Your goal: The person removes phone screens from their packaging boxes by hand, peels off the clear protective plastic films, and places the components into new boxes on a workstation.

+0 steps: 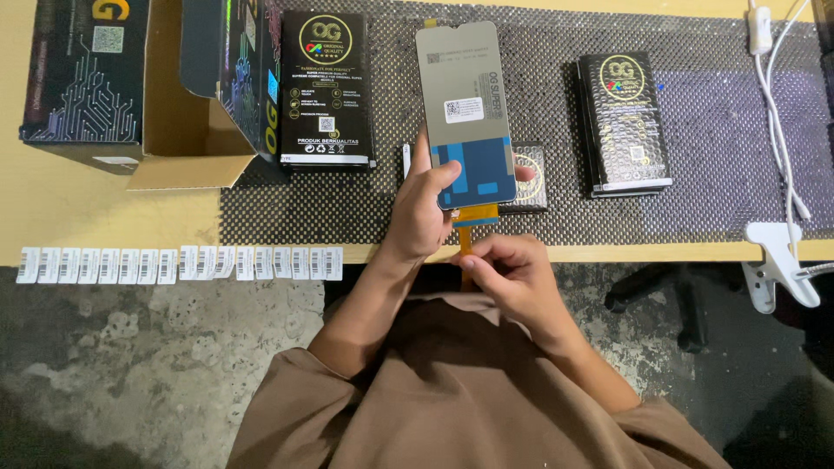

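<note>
the right hand (512, 269) sits nearest, fingers pinched shut on the orange flex cable (466, 236) hanging from the phone screen panel (465, 113). just above, the left hand (426, 204) grips the panel's lower end, holding it upright over the surface (52, 208) edge — back side facing up. beyond lie a dotted black mat (712, 130), black flat boxes (327, 87), an open carton (174, 130) — barcode stickers (174, 263) line the near edge.

Wooden table (52, 208), black dotted mat (712, 174), open cardboard box (165, 130), barcode sticker row (178, 263), white clamp (782, 260)
</note>
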